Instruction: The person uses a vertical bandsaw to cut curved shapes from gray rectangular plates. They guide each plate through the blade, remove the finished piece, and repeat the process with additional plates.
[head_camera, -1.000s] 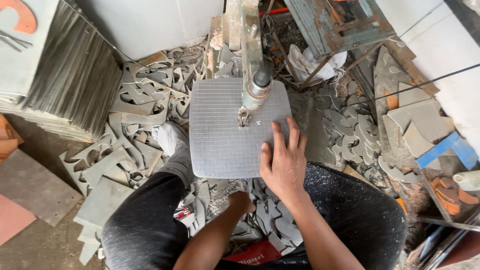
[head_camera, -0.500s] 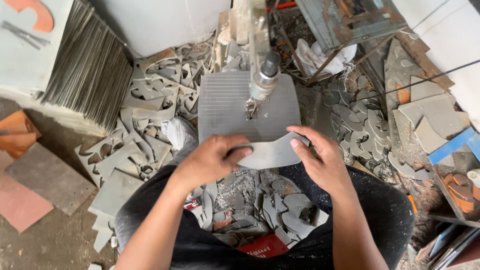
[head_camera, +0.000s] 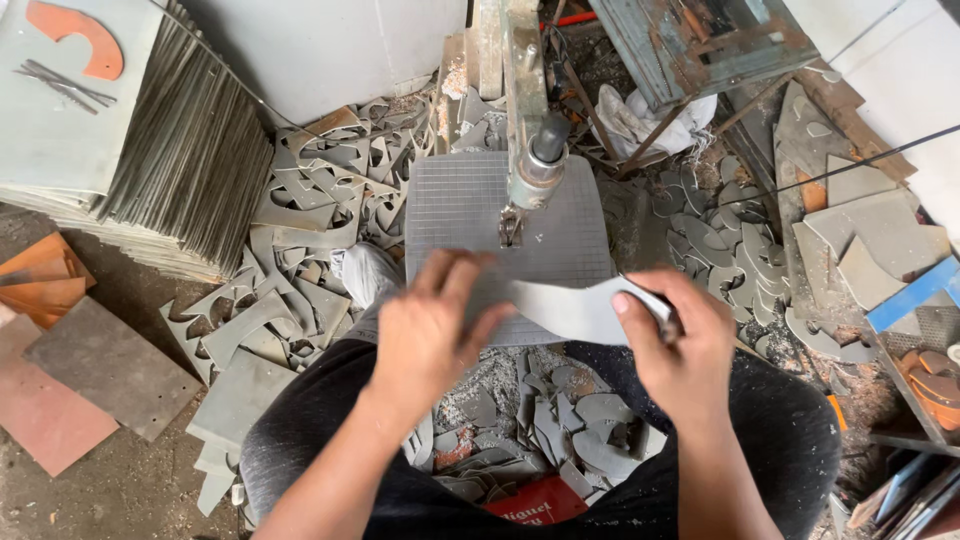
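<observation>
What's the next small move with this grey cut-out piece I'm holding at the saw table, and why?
Probably slide the grey curved piece forward toward the blade. Both the left hand and the right hand hold it flat at the near edge of the ribbed saw table, short of the blade.

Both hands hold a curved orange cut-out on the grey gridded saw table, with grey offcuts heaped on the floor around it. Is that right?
Not quite: the curved cut-out is grey, not orange, as the head view shows. Both hands, left and right, do hold it on the grey gridded saw table, with grey offcuts heaped around.
</observation>
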